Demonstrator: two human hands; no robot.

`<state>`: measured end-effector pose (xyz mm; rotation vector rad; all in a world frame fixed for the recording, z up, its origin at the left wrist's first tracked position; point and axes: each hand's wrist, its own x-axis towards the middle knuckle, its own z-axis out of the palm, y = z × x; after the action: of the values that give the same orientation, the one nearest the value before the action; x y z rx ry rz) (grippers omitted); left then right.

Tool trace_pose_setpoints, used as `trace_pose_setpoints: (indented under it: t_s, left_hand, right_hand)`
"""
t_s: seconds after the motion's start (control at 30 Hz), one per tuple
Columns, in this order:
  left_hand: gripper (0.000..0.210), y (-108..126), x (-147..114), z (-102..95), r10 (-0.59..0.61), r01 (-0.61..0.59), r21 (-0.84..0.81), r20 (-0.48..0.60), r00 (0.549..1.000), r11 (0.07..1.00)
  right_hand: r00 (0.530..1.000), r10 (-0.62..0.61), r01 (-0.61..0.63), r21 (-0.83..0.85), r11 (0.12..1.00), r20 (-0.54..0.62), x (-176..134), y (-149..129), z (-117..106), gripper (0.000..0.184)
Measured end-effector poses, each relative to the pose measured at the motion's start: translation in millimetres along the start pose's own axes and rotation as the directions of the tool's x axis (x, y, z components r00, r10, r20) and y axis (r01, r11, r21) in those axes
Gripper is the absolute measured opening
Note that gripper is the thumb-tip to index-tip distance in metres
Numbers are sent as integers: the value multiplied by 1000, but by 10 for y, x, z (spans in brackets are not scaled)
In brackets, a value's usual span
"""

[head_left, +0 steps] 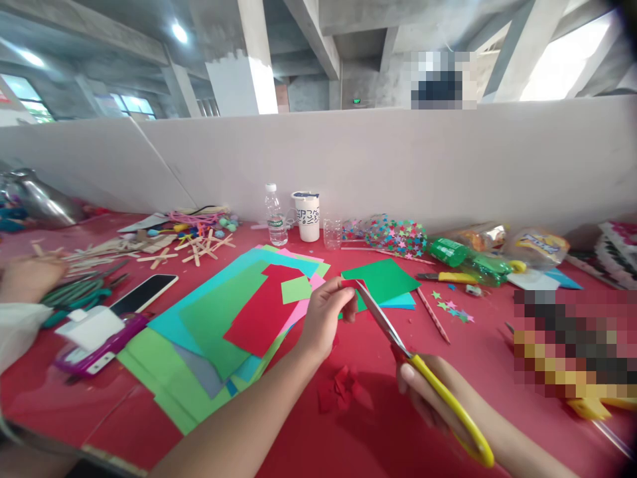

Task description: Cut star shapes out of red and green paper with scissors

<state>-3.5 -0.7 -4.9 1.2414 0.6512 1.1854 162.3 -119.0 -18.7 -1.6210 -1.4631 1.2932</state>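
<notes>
Head view: the small red paper piece (352,283) is held up off the worktop (288,441), between the thumb and fingers of the left hand (326,315), with the tips of the yellow-handled scissors (421,366) at its edge. That left grip is pinched on the paper; the right hand has its grip (428,385) wrapped round the scissors' handles (how the fingers sit in the loops is mostly hidden). The blades look close together, and whether paper lies between them I cannot tell.

The piece should be next to weightless, thin and limp, easily creased or torn, though its dry surface ought not to slip much. It is best taken by a corner or edge clear of the blades, thumb on one face and fingertips on the other, pressed lightly. The scissors look stiff and heavier, their metal blades smooth and probably slick, so the yellow handles are the place to hold. The crumpled red paper scraps (344,388) on the worktop look flimsy, apt to slide at a touch, and best lifted by a raised edge.
</notes>
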Motion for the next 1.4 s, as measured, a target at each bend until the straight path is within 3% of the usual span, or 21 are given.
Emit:
trace_pose_setpoints:
  t_s: [0.5, 0.93, 1.4]
  left_hand:
    - [23, 22, -22, 21, 13, -12, 107, -9, 1000, 994]
    - [23, 10, -7, 16, -2, 2, 135, -1, 1000, 991]
    - [22, 40, 23, 2, -50, 50, 65, -3, 999, 997]
  right_hand:
    - [996, -50, 54, -63, 997, 71, -48, -40, -27, 65]
    - [995, 96, -96, 25, 995, 19, -7, 40, 22, 63]
    - [996, 84, -83, 41, 996, -27, 8, 33, 28, 59]
